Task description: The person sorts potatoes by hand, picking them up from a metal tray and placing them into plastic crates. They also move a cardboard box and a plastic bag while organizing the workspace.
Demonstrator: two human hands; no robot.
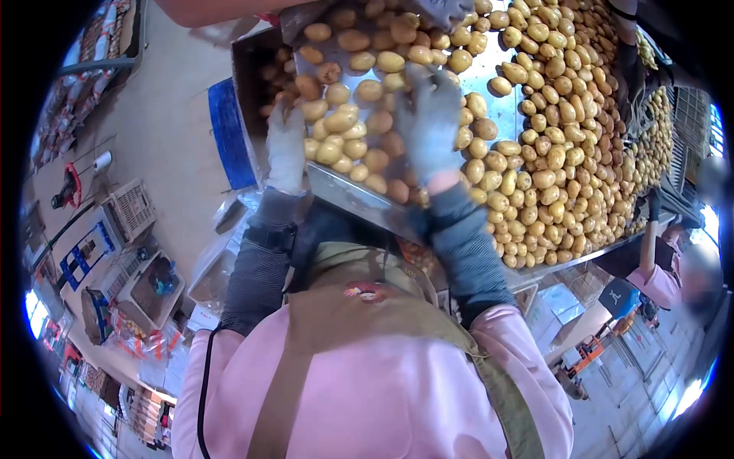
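Potatoes [342,122] lie in a loose heap on the metal sorting table [489,73], right in front of me. My left hand [285,149], in a pale work glove, is at the table's left end, beside the nearest potatoes. Its fingers are extended, and I see nothing in them. Over the potatoes to the right is my right hand [432,126], also gloved and slightly blurred. Its fingers are apart and reach forward among the potatoes; what lies under the palm is hidden. A raised metal edge [355,195] runs along the near side, below both hands.
A dark-walled opening [256,65] with potatoes in it borders the table's left end, next to a blue panel [232,134]. Many more potatoes [569,130] cover the right side. Other people work at the far side and right. Crates [131,209] stand on the left floor.
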